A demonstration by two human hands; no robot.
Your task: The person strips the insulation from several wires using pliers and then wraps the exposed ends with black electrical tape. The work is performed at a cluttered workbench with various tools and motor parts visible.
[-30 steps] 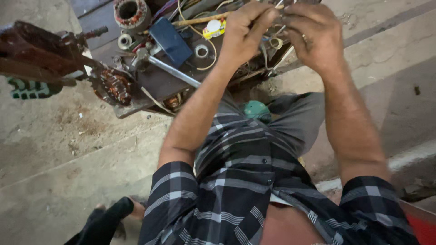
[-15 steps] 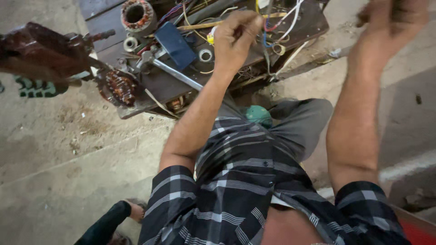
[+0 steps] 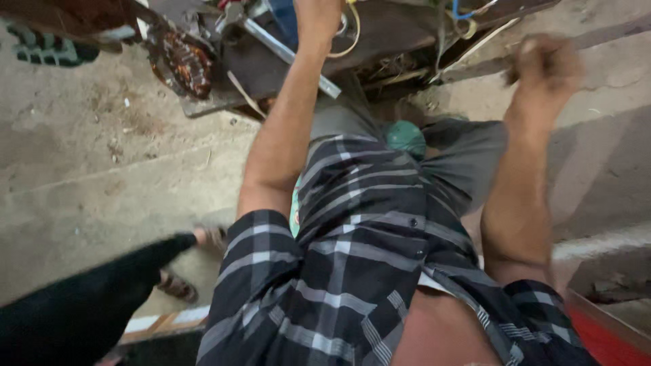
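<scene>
The left hand (image 3: 319, 17) stays up on the cluttered workbench (image 3: 380, 41) among the loose wires (image 3: 349, 37), its fingers cut off by the frame, so I cannot tell their grip. The right hand (image 3: 542, 68) has swung away right of the bench, blurred, loosely clenched, apparently empty, leaving the wiring to the left.

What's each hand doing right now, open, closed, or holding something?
Left hand: up among the yellow wire on the cluttered workbench, fingers cut off by the frame edge; grip cannot be told.
Right hand: raised off the bench, motion-blurred, loosely curled; contents cannot be told.
</scene>
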